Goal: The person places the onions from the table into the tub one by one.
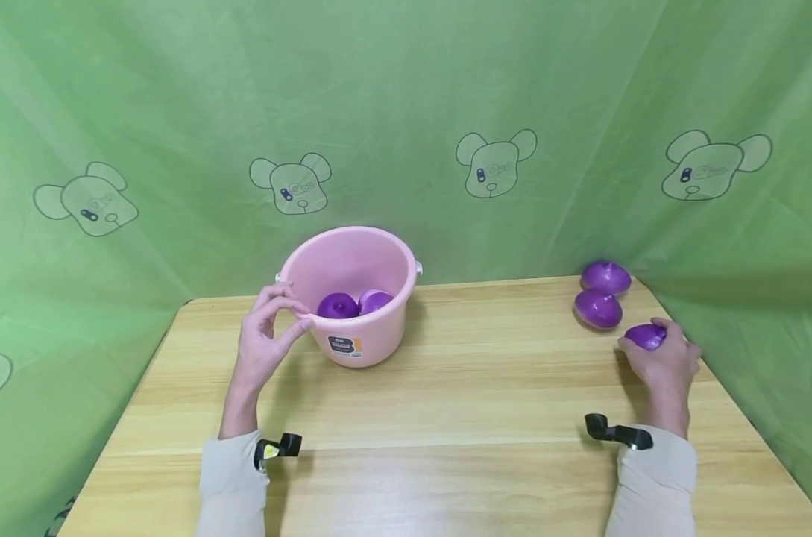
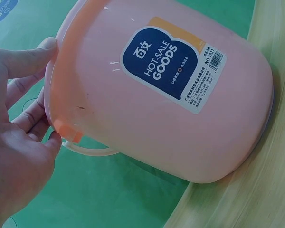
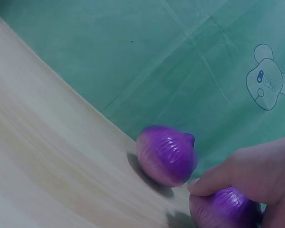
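The left hand pinches the rim of the pink bucket, at its near left side. Two purple onions sit inside. Far to the right, two more onions lie on the table. Just beside them, the right hand grips one onion between thumb and fingers; the bucket is well off to its left.

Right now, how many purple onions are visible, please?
5: two onions in the pink bucket, two near the table's far right corner, one in the right hand; more may be hidden.
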Tool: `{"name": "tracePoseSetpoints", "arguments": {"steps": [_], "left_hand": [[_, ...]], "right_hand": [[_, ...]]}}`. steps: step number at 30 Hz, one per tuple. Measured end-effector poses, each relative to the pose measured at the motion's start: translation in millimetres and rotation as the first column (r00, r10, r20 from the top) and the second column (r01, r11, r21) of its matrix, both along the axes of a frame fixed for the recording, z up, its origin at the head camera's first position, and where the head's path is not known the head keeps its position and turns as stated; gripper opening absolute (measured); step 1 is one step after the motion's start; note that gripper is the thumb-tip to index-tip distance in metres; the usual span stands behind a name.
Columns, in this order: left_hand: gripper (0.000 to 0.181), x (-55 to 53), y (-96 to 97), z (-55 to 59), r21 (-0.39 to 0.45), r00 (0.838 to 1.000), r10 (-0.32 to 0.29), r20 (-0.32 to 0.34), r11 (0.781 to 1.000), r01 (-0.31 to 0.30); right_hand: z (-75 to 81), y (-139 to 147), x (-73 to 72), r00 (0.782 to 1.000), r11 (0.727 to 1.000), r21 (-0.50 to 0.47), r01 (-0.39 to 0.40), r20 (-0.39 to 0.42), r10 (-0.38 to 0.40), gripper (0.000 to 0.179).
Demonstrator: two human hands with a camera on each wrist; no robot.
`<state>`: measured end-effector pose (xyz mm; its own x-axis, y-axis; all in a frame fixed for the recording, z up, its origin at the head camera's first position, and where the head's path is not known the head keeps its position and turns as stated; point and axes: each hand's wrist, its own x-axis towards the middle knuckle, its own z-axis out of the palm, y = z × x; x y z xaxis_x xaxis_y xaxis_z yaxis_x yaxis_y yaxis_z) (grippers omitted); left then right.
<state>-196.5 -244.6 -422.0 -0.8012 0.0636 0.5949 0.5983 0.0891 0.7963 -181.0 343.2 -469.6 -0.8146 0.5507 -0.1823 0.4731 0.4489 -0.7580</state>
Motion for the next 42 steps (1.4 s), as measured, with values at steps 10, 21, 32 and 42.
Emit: {"name": "tracePoseSetpoints", "arguments": {"steps": [10,21,32,42], "left_hand": [[0.017,-0.4,-0.1,-0.4,0.004,1.000,0.000,-0.002,1.000,0.000],[0.017,0.0,0.7,0.7,0.003,1.000,0.005,0.005,1.000,-0.005],[0.016,1.0,0.6,0.0,0.002,1.000,0.004,0.004,1.000,-0.004],[0.017,1.2,0.9,0.3,-0.004,1.000,0.008,0.010,1.000,-0.008]], "right_hand": [[6.6,-2,0.4,1.000,1.000,-0.005,0.006,-0.022,-0.006,0.085],[19.3,-8,1.9,0.996,1.000,-0.005,-0.006,-0.093,0.005,0.083],[29.4,-16,3.0,0.991,1.000,0.020,-0.008,-0.135,0.011,0.081],[38.0,-21,5.5,0.988,1.000,0.013,-0.002,-0.151,0.004,0.081]]}}
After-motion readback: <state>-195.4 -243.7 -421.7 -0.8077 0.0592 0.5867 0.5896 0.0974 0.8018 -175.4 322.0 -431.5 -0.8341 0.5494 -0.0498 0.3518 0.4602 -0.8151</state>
